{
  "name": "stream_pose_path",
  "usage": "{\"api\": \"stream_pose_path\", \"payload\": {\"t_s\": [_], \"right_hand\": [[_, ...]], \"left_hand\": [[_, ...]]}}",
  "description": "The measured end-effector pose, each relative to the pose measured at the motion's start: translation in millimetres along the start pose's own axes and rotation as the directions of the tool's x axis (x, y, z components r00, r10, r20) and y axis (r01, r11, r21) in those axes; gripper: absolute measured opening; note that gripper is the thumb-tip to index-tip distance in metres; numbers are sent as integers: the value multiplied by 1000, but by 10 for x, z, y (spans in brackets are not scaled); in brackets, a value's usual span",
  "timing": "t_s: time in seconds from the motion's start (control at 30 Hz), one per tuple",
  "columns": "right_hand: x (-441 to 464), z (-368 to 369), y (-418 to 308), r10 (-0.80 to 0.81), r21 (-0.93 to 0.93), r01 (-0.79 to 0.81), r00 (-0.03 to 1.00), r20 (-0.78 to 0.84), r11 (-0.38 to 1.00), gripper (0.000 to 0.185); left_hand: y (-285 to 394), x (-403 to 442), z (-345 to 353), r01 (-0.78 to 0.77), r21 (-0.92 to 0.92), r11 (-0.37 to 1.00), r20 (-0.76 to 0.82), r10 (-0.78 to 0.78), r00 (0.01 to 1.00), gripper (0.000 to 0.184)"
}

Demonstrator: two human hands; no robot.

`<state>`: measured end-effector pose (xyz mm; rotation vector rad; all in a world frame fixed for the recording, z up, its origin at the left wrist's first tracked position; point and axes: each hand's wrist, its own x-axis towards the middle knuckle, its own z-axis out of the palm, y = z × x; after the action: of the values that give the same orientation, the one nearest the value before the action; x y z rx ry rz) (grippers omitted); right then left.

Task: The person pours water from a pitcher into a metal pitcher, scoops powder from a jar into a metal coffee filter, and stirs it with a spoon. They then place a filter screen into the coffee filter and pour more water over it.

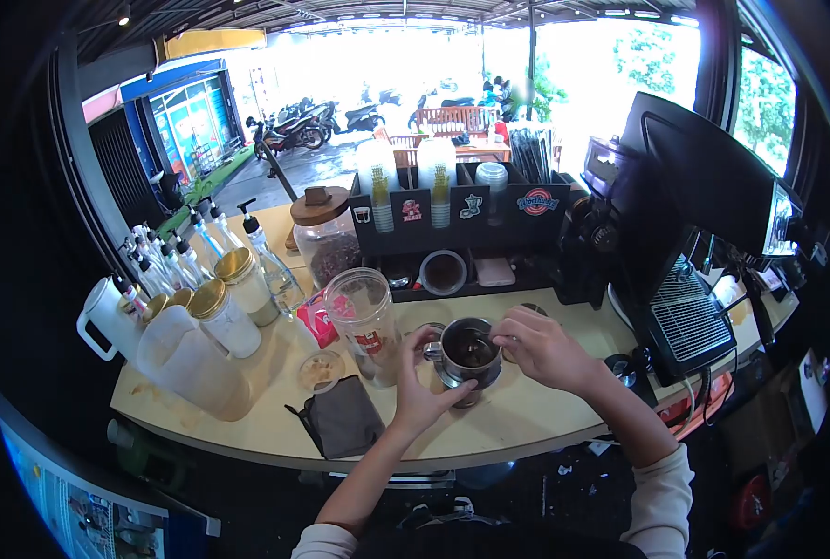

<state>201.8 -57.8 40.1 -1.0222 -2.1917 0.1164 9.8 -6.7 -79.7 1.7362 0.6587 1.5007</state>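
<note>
A metal coffee drip filter [471,347] with a wide flange and dark contents stands near the counter's front edge, apparently on top of a small glass [468,398]. My left hand [422,391] curves around its left side, fingers at the handle and thumb along the lower rim. Over the right rim, my right hand [543,349] is closed in a pinch; what it holds is hidden by the fingers. Left of the filter is a tall clear jar [363,326] with a red label. A dark folded cloth [345,416] lies in front of the jar.
Pump bottles [270,265], gold-lidded jars [224,317] and a translucent pitcher [186,359] crowd the left. A black organizer [452,214] with stacked cups lines the back. An espresso machine [680,317] and a monitor [699,177] stand right. A round lid [322,370] lies beside the cloth.
</note>
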Motion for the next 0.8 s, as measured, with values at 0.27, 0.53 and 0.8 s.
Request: {"api": "stream_pose_path", "payload": {"t_s": [0.27, 0.53, 0.8], "right_hand": [[-25, 47, 92, -112, -17, 111, 992, -60, 994, 7], [-171, 145, 129, -109, 119, 123, 987, -120, 985, 10], [-212, 199, 174, -230, 69, 242, 962, -144, 968, 16]], "left_hand": [[226, -221, 78, -175, 353, 919, -47, 204, 978, 74], [330, -178, 293, -38, 372, 927, -106, 83, 991, 91], [356, -64, 463, 88, 535, 840, -189, 17, 982, 99]]}}
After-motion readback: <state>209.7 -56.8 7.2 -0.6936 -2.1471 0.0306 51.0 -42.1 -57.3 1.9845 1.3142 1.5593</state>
